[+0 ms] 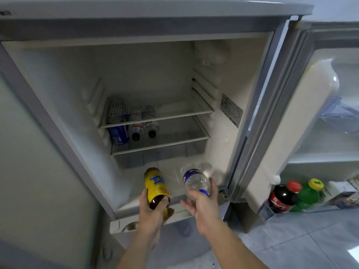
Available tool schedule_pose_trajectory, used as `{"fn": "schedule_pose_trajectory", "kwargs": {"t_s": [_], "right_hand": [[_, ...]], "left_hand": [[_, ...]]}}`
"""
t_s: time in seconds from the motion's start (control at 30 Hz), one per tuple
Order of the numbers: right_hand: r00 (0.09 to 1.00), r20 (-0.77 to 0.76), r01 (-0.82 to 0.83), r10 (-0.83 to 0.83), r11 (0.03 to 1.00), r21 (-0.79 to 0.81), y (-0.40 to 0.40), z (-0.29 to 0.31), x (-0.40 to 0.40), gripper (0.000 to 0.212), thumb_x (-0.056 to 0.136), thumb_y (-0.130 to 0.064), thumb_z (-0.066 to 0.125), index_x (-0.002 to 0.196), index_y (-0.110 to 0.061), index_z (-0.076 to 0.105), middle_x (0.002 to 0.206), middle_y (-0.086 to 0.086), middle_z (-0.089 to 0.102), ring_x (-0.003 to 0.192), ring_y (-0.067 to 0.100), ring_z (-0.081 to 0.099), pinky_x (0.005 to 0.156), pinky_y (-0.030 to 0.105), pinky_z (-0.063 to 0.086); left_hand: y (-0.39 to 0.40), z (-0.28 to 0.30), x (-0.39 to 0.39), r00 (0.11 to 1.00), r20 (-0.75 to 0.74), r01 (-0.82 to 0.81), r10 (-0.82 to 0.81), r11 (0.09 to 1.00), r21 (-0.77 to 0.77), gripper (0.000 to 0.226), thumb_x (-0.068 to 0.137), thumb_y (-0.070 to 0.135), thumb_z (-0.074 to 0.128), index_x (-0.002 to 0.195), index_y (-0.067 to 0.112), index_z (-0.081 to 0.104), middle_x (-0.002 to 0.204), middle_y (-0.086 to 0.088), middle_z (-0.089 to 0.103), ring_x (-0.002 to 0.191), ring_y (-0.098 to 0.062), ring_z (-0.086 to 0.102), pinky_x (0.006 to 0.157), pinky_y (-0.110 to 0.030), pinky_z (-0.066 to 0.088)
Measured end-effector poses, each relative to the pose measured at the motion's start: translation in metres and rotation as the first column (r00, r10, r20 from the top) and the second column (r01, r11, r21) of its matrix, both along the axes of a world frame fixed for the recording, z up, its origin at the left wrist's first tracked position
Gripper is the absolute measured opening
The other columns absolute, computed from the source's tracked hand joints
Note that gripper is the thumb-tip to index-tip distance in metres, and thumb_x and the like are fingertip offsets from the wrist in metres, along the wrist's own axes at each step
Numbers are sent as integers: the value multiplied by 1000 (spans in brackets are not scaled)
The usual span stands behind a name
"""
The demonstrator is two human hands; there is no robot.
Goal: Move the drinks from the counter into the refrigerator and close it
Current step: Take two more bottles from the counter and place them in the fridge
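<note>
Two bottles in hand right now, one each. The left hand (153,208) grips a dark drink bottle with a yellow label (157,188), and the right hand (204,202) holds a clear water bottle with a blue label (196,181), both tipped forward at the near bottom of the open refrigerator (136,65). Further in on the lower shelf (174,140), far left, there are three drinks: one blue can (118,133) and two small black-capped bottles (143,129) lying down. Over on the right, the open door (291,117) has two more standing in its bottom rack, a dark cola bottle with a red cap (282,197) and a green bottle with a yellow cap (308,195).
</note>
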State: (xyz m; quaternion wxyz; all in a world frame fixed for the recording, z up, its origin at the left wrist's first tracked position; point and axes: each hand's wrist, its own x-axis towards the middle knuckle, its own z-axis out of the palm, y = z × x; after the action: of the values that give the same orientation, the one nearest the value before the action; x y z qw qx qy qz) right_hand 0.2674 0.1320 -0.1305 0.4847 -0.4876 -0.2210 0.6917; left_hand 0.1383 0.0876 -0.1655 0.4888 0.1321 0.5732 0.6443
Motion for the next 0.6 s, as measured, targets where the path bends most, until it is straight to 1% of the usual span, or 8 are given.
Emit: {"fn": "schedule_pose_trajectory", "kwargs": {"t_s": [0.07,0.13,0.17,0.23,0.33,0.4,0.5,0.6], "right_hand": [[994,-109,-6,-7,993,-117,-1,2,9,75,84,3,69,141,-35,37,117,21,59,84,37,69,57,35,60],[982,-190,-60,11,966,-252,-2,6,18,54,85,-14,72,133,-15,47,117,26,59,77,36,66,56,36,61],[981,-188,-100,44,949,-299,-4,5,22,50,84,-24,75,127,-11,52,119,26,59,79,33,65,54,34,60],[988,-111,-140,107,922,-361,-8,-2,29,52,80,-42,78,116,-12,57,122,24,61,75,25,64,46,27,56],[979,36,-173,202,907,-383,-12,-12,34,63,71,-57,79,111,-13,59,118,23,67,48,10,57,38,18,46],[972,63,-186,225,910,-372,-11,-16,35,66,71,-58,79,114,-11,60,117,24,68,38,6,51,35,16,41],[974,45,-191,220,915,-356,-12,-17,38,66,71,-53,80,116,-10,60,117,23,68,38,5,48,34,15,39],[979,26,-186,204,932,-311,-13,-17,40,64,69,-47,81,117,-11,59,97,16,66,42,7,47,34,16,36]], "left_hand": [[-6,-2,4,996,84,10,-11,1000,13,49,89,-3,64,127,24,48,105,-16,62,79,-30,64,65,-40,60],[-11,-2,2,989,148,-8,14,999,-44,39,90,6,66,123,18,49,97,-18,60,66,-29,60,54,-34,57],[-13,-3,-1,981,189,-25,43,995,-96,38,90,15,69,122,16,49,95,-20,59,62,-28,59,49,-31,55],[-16,-2,-6,962,251,-53,103,979,-196,44,89,34,69,122,13,50,97,-22,61,61,-26,59,43,-27,51],[-19,-3,-11,976,173,-83,136,956,-281,51,85,47,69,121,15,51,94,-19,66,60,-21,58,40,-22,46],[-21,-2,-14,984,127,-79,121,953,-294,52,85,48,69,120,14,52,88,-17,66,53,-18,54,38,-20,40],[-23,0,-15,989,119,-44,85,951,-307,52,85,51,67,118,13,54,89,-19,66,49,-16,50,34,-20,36],[-23,0,-8,995,90,-17,42,963,-268,48,85,52,67,113,15,53,91,-20,68,47,-15,50,34,-21,34]]}}
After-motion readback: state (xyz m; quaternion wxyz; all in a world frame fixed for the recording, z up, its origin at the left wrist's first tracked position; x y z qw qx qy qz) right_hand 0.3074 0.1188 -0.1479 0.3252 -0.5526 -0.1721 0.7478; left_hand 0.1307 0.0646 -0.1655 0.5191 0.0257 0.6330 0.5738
